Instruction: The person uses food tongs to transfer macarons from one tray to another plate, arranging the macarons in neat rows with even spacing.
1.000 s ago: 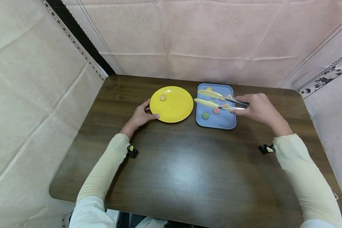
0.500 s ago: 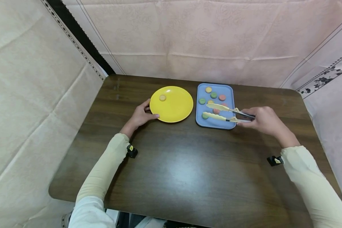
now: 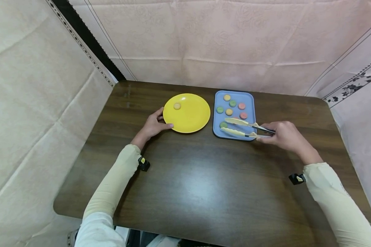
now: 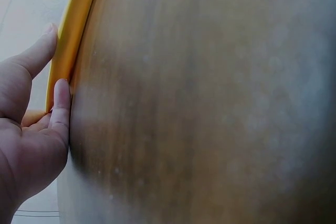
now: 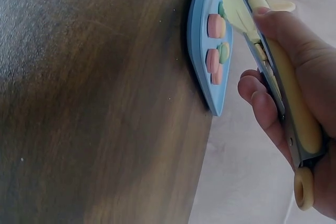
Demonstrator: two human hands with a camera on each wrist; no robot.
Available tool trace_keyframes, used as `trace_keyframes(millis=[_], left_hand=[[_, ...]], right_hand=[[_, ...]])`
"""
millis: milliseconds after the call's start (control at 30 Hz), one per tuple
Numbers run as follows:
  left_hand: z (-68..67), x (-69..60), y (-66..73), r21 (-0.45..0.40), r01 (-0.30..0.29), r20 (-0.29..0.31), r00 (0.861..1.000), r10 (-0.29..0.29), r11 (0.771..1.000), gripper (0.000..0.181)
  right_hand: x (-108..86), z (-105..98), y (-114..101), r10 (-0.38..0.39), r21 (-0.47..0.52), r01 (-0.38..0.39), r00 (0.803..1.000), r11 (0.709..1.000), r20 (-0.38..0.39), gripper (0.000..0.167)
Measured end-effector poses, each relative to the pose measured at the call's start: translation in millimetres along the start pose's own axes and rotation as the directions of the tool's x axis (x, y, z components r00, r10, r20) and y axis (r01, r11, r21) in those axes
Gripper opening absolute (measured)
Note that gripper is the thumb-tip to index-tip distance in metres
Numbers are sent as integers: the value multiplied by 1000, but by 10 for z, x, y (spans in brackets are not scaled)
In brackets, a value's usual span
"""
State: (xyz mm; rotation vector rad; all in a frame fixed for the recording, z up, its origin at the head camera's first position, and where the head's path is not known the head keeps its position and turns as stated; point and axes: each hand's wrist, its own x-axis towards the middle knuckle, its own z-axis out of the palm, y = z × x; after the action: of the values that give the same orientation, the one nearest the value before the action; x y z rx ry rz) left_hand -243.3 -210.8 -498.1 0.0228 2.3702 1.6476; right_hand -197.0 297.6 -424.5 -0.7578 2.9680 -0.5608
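My left hand (image 3: 153, 125) holds the left rim of a round yellow plate (image 3: 193, 115), seen also as a yellow edge (image 4: 71, 35) in the left wrist view. One pale yellow macaron (image 3: 177, 106) lies near the plate's back left. My right hand (image 3: 285, 136) grips tongs with cream tips (image 3: 237, 122). Their two arms stand apart over the near part of a blue tray (image 3: 249, 103), with nothing seen between the tips. Green (image 3: 220, 109), yellow (image 3: 229, 112) and pink macarons (image 3: 242, 106) lie on the tray; the tongs partly cover a pink one.
Plate and tray stand side by side near the back edge of a dark wooden table (image 3: 185, 181). Pale cloth (image 3: 228, 41) hangs behind it and at both sides. Each wrist wears a small black camera (image 3: 144, 164).
My right hand has drawn the tongs from the tray's back half toward its near edge, slightly rightward, uncovering the back macarons. The left hand and the plate stay where they were.
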Motion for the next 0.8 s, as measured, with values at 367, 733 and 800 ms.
trace_keyframes(millis=[367,733,800], left_hand=[[0,-2,-2,9,-24,-6,1000,24,1000,105],[9,-3,9,-6,-21,-3,1000,21,1000,105],[10,-1,4,0,-21,-4,1000,21,1000,105]], right_hand=[[23,36,-11,-14,-13,14,1000,1000,20,55],[27,49,7,0,-4,0,1000,1000,31,53],[24,48,14,-8,-8,8,1000,1000,22,51]])
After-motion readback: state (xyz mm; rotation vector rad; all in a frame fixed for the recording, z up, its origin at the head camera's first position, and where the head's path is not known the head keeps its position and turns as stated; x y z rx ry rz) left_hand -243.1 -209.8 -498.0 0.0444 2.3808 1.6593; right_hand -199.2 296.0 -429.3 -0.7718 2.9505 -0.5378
